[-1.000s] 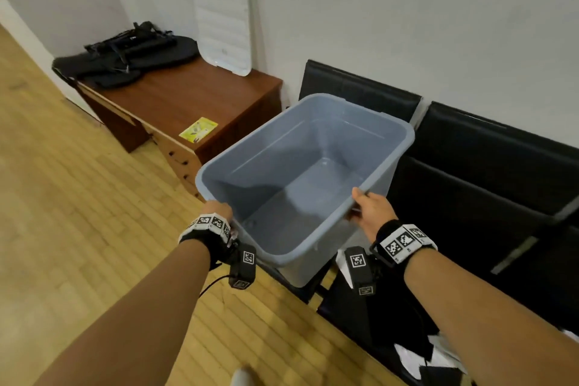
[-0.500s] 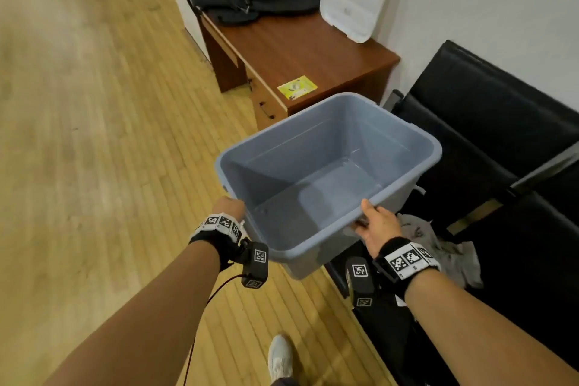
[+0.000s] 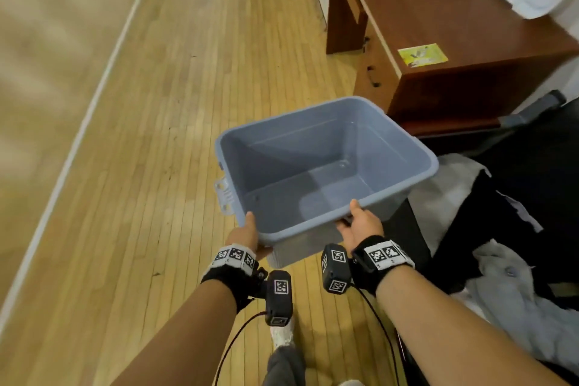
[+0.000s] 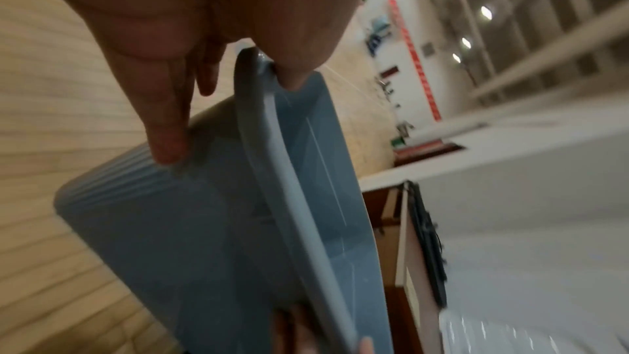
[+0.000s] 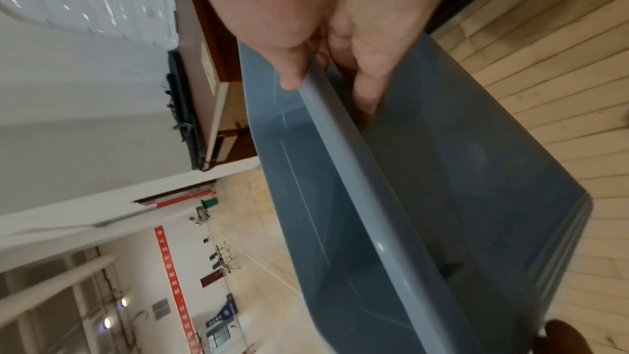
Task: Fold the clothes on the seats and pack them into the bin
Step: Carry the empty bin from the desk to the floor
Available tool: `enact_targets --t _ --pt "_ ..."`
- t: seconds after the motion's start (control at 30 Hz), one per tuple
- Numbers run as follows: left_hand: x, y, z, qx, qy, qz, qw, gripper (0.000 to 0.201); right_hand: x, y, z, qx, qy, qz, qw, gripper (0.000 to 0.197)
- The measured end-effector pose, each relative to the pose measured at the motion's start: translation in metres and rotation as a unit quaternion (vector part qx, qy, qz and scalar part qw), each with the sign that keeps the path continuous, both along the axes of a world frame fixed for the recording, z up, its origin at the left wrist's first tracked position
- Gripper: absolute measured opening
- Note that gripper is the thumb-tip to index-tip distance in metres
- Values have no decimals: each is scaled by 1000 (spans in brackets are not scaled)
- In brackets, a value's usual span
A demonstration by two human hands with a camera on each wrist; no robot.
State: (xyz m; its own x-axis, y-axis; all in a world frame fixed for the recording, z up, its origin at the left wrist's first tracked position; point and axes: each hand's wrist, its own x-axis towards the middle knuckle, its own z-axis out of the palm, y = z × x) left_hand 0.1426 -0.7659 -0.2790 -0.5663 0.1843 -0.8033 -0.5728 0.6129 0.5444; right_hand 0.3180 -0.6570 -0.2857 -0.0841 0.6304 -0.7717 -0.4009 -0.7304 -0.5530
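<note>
Above the wooden floor [image 3: 141, 166], the empty bin [image 3: 326, 166] is hanging in the air at the centre of the head view, its mouth facing up. Its long axis is running from 10 o'clock to 4 o'clock. The clothes [image 3: 501, 276] are lying unfolded on the black seats [image 3: 539, 147] at 4 o'clock. I judge the bin is being positioned, so folding is not yet begun; next it needs a stable place near the seats. The left hand [image 3: 247, 236] is gripping the near rim, thumb on top. The right hand [image 3: 360, 224] is making the same grip.
</note>
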Motion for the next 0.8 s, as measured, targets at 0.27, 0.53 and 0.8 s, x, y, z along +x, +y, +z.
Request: enact_targets --t 0.27,0.53,0.8 --pt "-39 -59 -62 92 -64 158 981 39 -58 -52 -65 -27 -18 134 990 20" --pt "-111 -98 -156 48 -62 159 984 15 -76 -75 -177 -117 -48 151 980 43" --pt "-166 -110 -326 20 -81 168 982 25 -76 -63 -348 -189 -49 26 980 41"
